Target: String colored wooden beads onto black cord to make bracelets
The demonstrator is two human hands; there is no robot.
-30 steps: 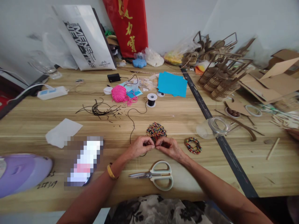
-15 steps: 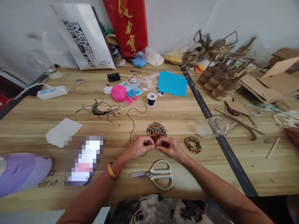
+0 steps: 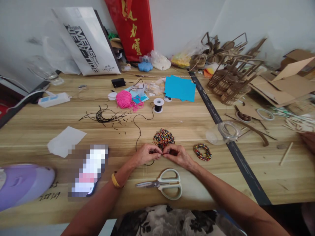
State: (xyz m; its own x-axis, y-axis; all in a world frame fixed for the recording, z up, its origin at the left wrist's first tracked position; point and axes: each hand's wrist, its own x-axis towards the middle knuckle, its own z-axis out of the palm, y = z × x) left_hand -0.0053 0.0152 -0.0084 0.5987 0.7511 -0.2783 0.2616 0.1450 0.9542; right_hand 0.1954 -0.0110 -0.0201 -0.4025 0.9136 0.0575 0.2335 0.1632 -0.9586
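My left hand (image 3: 147,154) and my right hand (image 3: 179,155) meet fingertip to fingertip just in front of a pile of multicoloured beads (image 3: 163,137). Both are pinched. A black cord (image 3: 140,131) runs from a white-rimmed spool (image 3: 158,105) down to my left hand, and a loop of it shows below those fingers. Something tiny sits between the fingertips, too small to name. Beaded rings (image 3: 202,152) lie right of my right hand. Scissors (image 3: 159,184) with pale handles rest below both hands, blades pointing left.
Left are a phone (image 3: 90,170), white paper (image 3: 66,141) and a purple object (image 3: 27,185). Behind lie cut black cords (image 3: 100,115), pink yarn (image 3: 124,99) and blue sheets (image 3: 180,88). A clear jar (image 3: 227,131) stands right, and another person's hand (image 3: 308,141) shows at the right edge.
Both hands stay pinched together at nearly the same spot. The whole view has shifted slightly, and the fingertips have moved only a little.
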